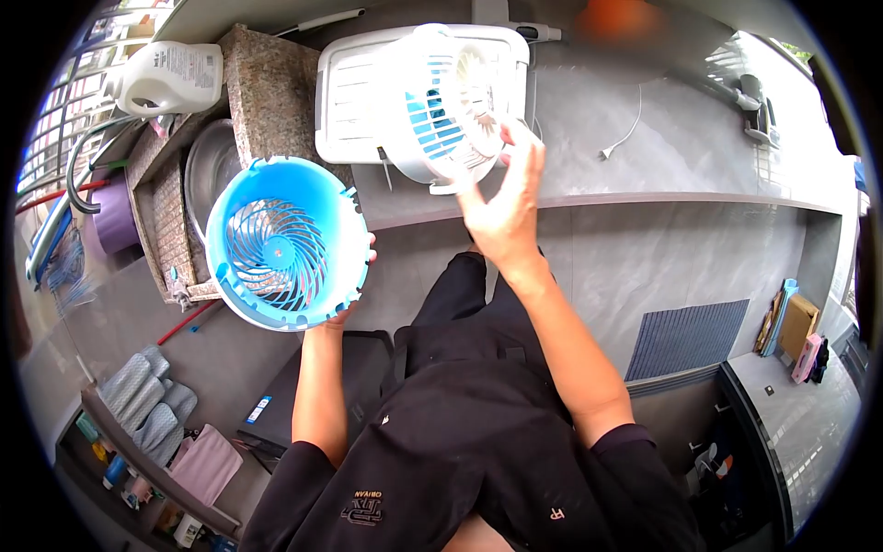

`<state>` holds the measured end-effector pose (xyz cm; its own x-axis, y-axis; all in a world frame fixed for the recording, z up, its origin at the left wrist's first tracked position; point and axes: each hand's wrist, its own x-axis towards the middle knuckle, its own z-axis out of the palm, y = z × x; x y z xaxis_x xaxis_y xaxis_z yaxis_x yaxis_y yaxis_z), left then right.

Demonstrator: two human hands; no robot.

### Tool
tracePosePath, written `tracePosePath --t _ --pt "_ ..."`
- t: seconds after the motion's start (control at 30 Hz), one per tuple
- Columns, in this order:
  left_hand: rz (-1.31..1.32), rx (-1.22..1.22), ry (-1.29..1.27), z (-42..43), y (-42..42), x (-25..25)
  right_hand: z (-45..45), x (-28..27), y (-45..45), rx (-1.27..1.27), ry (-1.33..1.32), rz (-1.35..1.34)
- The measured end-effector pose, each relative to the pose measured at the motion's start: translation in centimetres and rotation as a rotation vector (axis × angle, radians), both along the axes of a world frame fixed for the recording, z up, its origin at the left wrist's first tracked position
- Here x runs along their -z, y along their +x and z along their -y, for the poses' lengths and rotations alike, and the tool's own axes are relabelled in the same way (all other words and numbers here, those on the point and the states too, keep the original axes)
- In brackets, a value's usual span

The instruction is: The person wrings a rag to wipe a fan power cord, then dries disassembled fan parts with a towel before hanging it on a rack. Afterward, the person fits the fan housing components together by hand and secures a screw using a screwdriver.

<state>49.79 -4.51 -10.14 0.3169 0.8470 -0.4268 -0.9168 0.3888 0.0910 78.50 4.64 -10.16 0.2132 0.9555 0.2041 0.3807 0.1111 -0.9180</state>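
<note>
My left hand (342,308) grips the side of a round blue plastic fan housing (279,250) with a swirled slotted grille at its bottom. Its open rim, with small notches and tabs, faces up. A white fan body (418,110) with blue blades behind a slatted white cage is over a white lidded box (354,92) on the counter. My right hand (504,207) is at the near right edge of this fan body, thumb and fingers spread apart. Its fingertips overlap the edge in view; whether they press on it I cannot make out.
A white jug (175,78) stands on the stone ledge (271,92) at the left, near a metal basin (212,166) and a purple bucket (115,213). A white cable (625,133) lies on the grey counter (589,101). A black case (354,368) is below my left arm.
</note>
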Motion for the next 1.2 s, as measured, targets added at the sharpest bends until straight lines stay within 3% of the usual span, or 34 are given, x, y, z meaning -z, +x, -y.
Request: tracePosePath --t 0.07,0.13,0.37,0.5,0.73,0.8,0.9,1.03,1.2 --pt "0.004 0.016 -0.013 0.2 -0.2 0.1 1.7 1.4 1.5 0.099 -0.196 -0.224" --pt "-0.013 0.027 -0.044 0.4 -0.8 0.8 3.4 3.8 3.3 0.165 -0.300 -0.287" --pt "-0.034 0.042 -0.058 -0.4 -0.5 1.2 7.5 7.7 5.3 0.113 -0.435 -0.464" --pt "-0.053 0.048 -0.044 -0.7 -0.1 1.1 9.0 9.7 5.6 0.080 -0.443 -0.458" --pt "-0.100 0.077 -0.137 -0.9 0.8 1.7 13.1 15.9 8.2 -0.069 -0.611 -0.219" --pt "0.068 0.124 -0.195 -1.2 1.7 1.5 14.3 16.9 8.6 -0.110 -0.663 -0.162" --pt "-0.074 0.070 -0.170 -2.0 3.7 0.8 16.2 18.8 8.9 -0.207 -0.791 -0.088" --pt "-0.214 0.034 -0.142 -1.9 4.0 0.8 16.0 18.5 9.0 -0.319 -0.879 -0.136" --pt "0.000 0.109 -0.164 -2.7 4.0 0.8 12.2 14.6 8.9 -0.299 -0.782 -0.284"
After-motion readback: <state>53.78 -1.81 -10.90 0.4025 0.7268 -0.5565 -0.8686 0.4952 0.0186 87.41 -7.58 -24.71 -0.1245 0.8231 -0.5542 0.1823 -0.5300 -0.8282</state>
